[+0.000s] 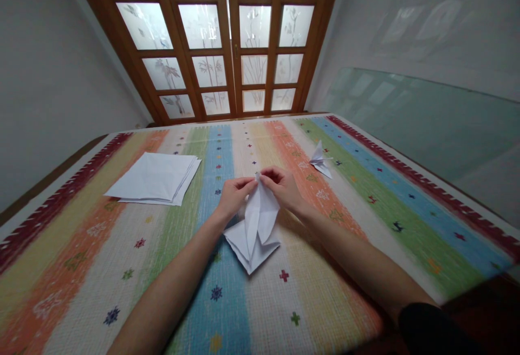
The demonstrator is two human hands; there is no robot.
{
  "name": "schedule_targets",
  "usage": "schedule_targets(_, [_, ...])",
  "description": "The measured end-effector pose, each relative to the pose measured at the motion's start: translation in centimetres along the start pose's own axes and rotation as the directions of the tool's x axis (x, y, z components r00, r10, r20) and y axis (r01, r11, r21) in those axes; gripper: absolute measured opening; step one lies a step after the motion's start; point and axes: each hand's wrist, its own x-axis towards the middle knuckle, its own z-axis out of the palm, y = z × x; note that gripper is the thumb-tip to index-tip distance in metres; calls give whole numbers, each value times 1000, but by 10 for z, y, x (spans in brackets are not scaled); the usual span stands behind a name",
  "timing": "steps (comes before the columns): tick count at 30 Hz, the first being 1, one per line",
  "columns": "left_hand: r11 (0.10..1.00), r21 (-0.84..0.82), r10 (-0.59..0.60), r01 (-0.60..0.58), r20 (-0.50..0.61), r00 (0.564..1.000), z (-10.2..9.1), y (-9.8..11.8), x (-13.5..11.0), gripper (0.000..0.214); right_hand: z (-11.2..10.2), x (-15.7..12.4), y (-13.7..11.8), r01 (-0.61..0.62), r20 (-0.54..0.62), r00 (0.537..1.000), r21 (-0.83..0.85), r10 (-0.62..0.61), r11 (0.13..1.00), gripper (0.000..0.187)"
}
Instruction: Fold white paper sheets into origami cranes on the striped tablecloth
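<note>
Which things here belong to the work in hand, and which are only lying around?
In the job:
folded white paper, pinched by left hand and right hand
stack of white sheets, probably, being similar paper

Just lying there:
small paper figure, untouched, possibly related
striped tablecloth, underneath

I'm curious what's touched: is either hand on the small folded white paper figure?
No: the left hand and right hand pinch another folded white paper, and that figure lies apart on the multicoloured striped tablecloth.

Fingers [247, 183] pinch folded paper [253, 219]; sheet stack [152, 178] at left.
</note>
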Motion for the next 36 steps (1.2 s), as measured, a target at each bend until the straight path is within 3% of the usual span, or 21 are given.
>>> schedule_targets(12, [993,29,113,-111,-108,988,2,3,0,18,2,-2,-3,-23,-46,999,20,24,1000,19])
schedule_targets(36, [995,-96,18,-26,-90,996,3,5,0,21,4,-5,-7,4,-17,1000,32,-4,999,15])
